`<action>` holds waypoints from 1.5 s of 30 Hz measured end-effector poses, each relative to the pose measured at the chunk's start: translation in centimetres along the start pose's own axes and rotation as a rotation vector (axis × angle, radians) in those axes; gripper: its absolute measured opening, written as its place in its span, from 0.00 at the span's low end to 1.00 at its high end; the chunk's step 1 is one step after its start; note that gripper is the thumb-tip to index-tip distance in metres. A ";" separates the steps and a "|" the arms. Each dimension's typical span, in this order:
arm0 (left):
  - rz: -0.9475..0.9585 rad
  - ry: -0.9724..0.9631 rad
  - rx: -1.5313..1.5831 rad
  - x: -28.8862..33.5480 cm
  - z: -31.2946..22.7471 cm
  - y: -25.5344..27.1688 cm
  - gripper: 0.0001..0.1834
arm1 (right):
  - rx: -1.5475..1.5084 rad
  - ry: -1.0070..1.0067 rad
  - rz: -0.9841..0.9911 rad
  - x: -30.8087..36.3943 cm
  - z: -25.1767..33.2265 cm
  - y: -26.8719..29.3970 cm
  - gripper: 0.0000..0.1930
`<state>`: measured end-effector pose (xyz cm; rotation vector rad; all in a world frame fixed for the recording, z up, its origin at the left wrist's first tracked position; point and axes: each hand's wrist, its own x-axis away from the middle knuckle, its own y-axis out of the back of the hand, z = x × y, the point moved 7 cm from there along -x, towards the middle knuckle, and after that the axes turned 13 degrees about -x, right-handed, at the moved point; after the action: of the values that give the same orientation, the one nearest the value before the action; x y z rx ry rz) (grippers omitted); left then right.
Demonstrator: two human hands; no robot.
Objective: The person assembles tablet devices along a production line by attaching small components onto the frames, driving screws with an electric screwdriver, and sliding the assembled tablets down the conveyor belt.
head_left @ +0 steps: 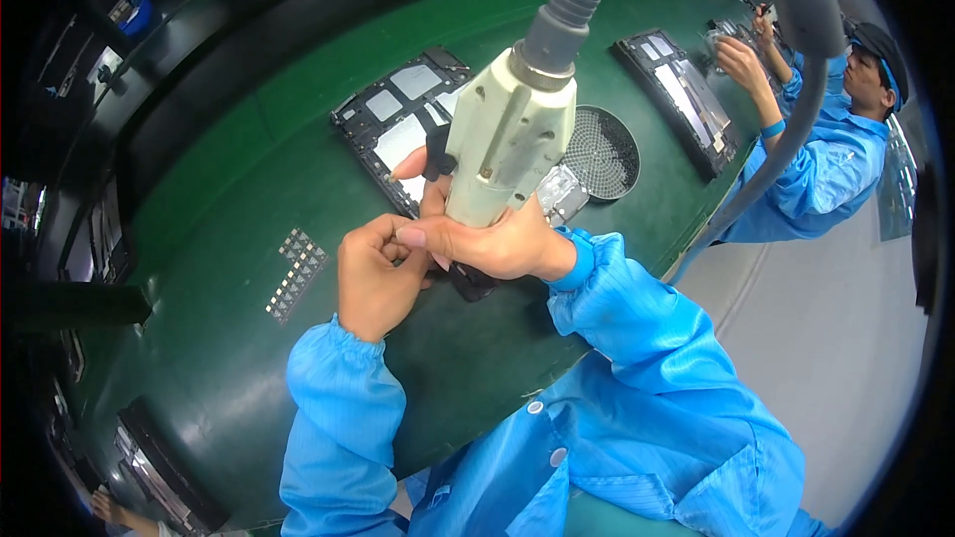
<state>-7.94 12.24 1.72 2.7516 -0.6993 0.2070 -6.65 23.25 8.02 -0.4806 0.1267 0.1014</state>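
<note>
My right hand (497, 242) is wrapped round the lower body of a cream electric screwdriver (507, 129), whose grey cable (570, 15) rises toward the top. The screwdriver's tip is hidden. My left hand (378, 273) has its fingers closed in a pinch against my right thumb; whatever they hold is hidden. Beyond my hands lies a black frame with pale panels (403, 89), partly covered by the screwdriver and right hand. Under my fingers, a dark part (471, 281) shows only in part.
Right of the screwdriver are a round tray (637, 161) of small black pieces and a silvery part (564, 195). A sticker sheet (295, 275) lies left on the green table (219, 239). A co-worker (826, 159) handles things near another black frame (678, 99). A third frame (164, 467) lies lower left.
</note>
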 end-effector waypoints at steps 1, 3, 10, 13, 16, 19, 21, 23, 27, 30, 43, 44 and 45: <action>0.005 -0.002 -0.001 -0.1 -0.1 -0.1 0.02 | 0.001 0.003 -0.005 0.1 -0.2 0.1 0.23; 0.007 -0.031 -0.055 -0.3 -0.8 -0.2 0.02 | 0.060 0.058 -0.012 0.5 -0.1 0.2 0.23; -0.085 -0.384 -0.270 0.3 -2.3 0.3 0.01 | 0.039 0.235 0.159 0.6 -0.7 -0.7 0.23; 0.006 -0.022 -0.034 -0.1 -1.2 -0.3 0.04 | -0.074 0.153 0.107 0.3 0.6 0.0 0.29; -0.071 0.122 -0.096 -0.2 -0.4 -0.3 0.08 | -0.010 0.360 0.022 0.3 4.6 2.3 0.25; -0.097 0.154 -0.130 -0.4 -0.6 -0.3 0.11 | 0.158 0.393 -0.136 0.3 8.8 7.6 0.19; -0.072 0.121 -0.106 -0.5 -0.6 -0.4 0.13 | 0.153 0.414 -0.272 -0.2 10.1 11.4 0.14; -0.093 0.122 -0.099 -0.5 -0.6 -0.2 0.13 | 0.116 0.472 -0.259 -1.1 9.7 13.8 0.15; -0.097 0.112 -0.127 -0.3 -0.6 0.0 0.13 | 0.139 0.480 -0.302 -1.7 9.1 14.9 0.17; -0.090 0.105 -0.132 -0.2 -0.4 0.1 0.13 | 0.155 0.424 -0.308 -2.0 8.4 15.1 0.16; -0.235 -0.159 -0.323 2.8 -1.0 0.0 0.10 | 0.143 0.385 -0.325 -2.1 7.8 15.6 0.14; -0.333 -0.437 -0.653 4.1 -3.7 -0.7 0.09 | 0.140 0.384 -0.324 -2.2 7.8 15.5 0.14; -0.310 -0.635 -0.688 5.0 -4.6 -1.7 0.09 | 0.137 0.382 -0.324 -2.3 7.8 15.5 0.14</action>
<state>-3.01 12.91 6.67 2.1730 -0.3586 -0.8421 -10.13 40.35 8.16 -0.3739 0.4246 -0.3167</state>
